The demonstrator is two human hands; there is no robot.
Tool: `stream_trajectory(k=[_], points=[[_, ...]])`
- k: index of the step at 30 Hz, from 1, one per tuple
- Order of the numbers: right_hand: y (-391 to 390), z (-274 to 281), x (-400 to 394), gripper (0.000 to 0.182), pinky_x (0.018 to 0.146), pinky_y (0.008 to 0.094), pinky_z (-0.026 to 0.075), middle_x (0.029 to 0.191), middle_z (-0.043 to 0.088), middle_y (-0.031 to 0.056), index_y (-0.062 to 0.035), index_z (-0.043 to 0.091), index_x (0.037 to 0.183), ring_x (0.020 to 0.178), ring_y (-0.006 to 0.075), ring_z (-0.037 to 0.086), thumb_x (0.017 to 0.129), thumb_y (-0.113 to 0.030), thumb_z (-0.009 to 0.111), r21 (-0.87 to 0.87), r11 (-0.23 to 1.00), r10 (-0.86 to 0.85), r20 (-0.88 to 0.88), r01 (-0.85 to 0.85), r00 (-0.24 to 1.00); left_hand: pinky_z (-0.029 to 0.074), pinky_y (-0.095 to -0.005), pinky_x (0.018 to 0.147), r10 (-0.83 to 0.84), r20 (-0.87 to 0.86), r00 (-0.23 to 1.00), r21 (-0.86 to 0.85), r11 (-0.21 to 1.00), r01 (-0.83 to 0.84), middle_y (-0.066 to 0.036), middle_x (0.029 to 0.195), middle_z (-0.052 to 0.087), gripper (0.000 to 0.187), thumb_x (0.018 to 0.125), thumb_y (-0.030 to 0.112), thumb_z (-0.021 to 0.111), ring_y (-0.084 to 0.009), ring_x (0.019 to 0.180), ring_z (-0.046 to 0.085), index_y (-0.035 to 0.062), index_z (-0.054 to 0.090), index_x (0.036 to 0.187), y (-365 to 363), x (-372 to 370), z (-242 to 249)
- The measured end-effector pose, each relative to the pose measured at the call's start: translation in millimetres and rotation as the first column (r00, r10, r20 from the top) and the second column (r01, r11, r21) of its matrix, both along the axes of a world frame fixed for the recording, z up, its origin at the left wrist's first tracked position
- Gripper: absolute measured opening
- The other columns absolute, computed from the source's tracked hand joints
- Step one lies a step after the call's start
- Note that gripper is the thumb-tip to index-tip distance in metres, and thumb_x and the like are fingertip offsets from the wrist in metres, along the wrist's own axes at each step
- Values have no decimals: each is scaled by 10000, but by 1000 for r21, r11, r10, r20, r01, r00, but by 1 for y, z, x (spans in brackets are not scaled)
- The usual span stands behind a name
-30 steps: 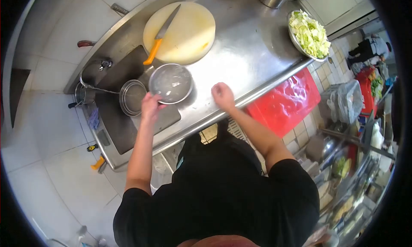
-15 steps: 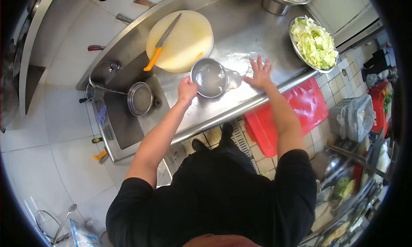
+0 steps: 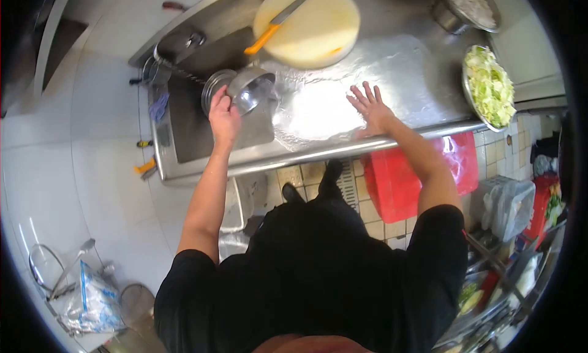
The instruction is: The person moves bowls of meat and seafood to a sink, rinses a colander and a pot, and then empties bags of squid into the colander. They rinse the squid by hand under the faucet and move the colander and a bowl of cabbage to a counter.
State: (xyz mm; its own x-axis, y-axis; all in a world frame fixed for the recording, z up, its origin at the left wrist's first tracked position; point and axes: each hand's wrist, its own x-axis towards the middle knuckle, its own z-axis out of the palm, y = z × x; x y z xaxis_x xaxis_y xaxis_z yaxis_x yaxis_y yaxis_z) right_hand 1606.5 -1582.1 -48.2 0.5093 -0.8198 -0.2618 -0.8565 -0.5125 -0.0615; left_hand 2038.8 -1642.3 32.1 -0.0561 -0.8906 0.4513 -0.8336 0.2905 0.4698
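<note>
My left hand [image 3: 224, 119] grips a metal bowl [image 3: 252, 88] by its rim and holds it tipped on its side over the sink's edge. Just behind it, a second round metal container [image 3: 212, 94] sits in the sink [image 3: 193, 135], partly covered by the tilted bowl. Fingers spread, my right hand [image 3: 375, 113] is low over the wet steel counter [image 3: 318, 123], close to its front edge, and holds nothing. Water glistens across the counter between the two hands.
A round cutting board [image 3: 334, 28] bears a knife [image 3: 278, 23] with an orange handle. At the right stand a bowl of chopped cabbage [image 3: 490, 89] and a metal pot of pale pieces [image 3: 468, 7]. A red container [image 3: 398, 187] is below the counter.
My left hand has carried the bowl left from the counter to the sink and tipped it. My right hand stays spread near the counter's edge. The view has shifted.
</note>
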Motion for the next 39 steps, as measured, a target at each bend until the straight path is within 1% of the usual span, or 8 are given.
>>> stream_trajectory(k=[11,20,24,30,32,33,35,39], points=[[-14,-39,247,910,1159,584,-23,1606,51,137,-182,229,1525,1468,391,-45,827,-719,457,-11,943,329,191,-334,925,471,-351,644,615,-162,771,145,788,-598,-87,760,569,130,736,1,559,-174,632,513,-25,601,856,179,238,-50],[8,-72,489,461,1110,519,234,1480,341,170,-159,592,1244,1386,383,249,887,-442,522,18,983,-174,362,180,916,488,-297,542,704,-663,255,503,670,-546,-38,733,529,77,828,32,553,-121,649,511,64,487,804,236,316,-50],[3,-59,430,184,784,450,531,1015,680,121,-110,698,908,928,338,640,796,-214,595,32,962,-257,458,273,851,565,-333,612,687,-718,112,585,683,-439,-88,918,593,105,858,29,536,-185,763,620,50,490,950,244,342,-55],[49,-22,236,162,684,485,475,778,646,206,-48,647,805,761,413,608,753,-79,496,137,510,-746,562,849,358,595,-421,759,609,-793,-19,593,765,-252,-158,1114,589,221,905,59,535,-281,949,646,19,476,1114,232,348,-76],[69,-82,140,182,677,447,491,798,643,194,11,646,849,694,378,588,781,-93,512,-70,367,-470,847,927,250,588,-432,793,562,-826,-35,559,810,-178,-165,1122,578,229,914,86,548,-292,973,636,15,472,1118,211,332,-75],[87,-130,54,213,664,379,516,856,646,156,22,634,964,681,287,601,850,-102,503,-760,490,-344,280,426,896,584,-438,811,542,-839,-51,543,826,-152,-168,1126,572,235,919,100,554,-297,985,632,12,470,1119,200,325,-74],[132,-96,27,291,704,408,509,904,649,195,42,628,993,751,317,610,890,-194,493,-328,137,-540,766,935,348,579,-425,820,521,-852,-49,523,844,-116,-165,1140,562,243,929,123,560,-304,985,623,16,468,1127,169,316,-94],[237,-69,-2,515,842,497,461,1061,632,306,92,601,1093,940,424,595,951,-384,464,36,-208,-753,632,977,-183,575,-411,793,623,-780,-52,625,779,-43,-152,1125,557,266,928,139,546,-283,916,611,18,467,1151,92,280,-86]])
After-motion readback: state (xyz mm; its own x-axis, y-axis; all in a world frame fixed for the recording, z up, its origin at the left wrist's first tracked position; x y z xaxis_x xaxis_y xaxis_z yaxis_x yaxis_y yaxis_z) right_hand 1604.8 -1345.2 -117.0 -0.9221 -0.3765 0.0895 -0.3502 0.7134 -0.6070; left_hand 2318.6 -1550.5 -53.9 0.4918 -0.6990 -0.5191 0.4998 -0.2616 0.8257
